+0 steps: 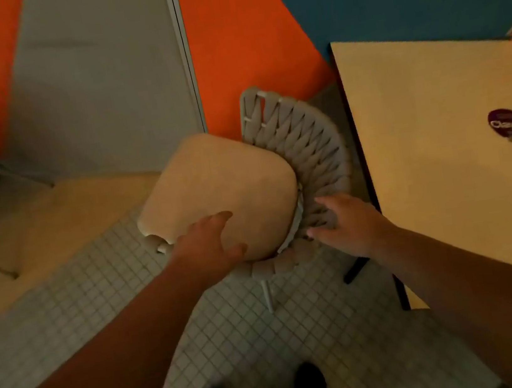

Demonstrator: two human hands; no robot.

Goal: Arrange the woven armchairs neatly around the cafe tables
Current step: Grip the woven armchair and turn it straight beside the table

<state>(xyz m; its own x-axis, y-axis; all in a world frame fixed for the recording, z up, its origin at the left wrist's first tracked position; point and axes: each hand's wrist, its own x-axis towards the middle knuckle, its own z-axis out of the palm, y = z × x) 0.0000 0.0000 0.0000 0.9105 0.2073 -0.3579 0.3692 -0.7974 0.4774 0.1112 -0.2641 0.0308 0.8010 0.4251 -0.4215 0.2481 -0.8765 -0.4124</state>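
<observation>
1. a single view, from a camera on the person's head.
2. it faces forward and steeply down, almost straight over the chair [307, 147], which sits mid-frame.
3. it is near: both forearms rise from the bottom edge, and the left hand [212, 242] and right hand [348, 227] meet the chair at arm's reach.
4. the shoes [309, 387] show at the bottom edge on the tiled floor [98, 298], right below the lens.
5. the wide angle also takes in the table [460, 181] on the right and coloured panels [258, 29] at the top.

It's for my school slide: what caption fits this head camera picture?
Left hand on the seat cushion, right hand at the back of the woven armchair, beside a cafe table.
</observation>
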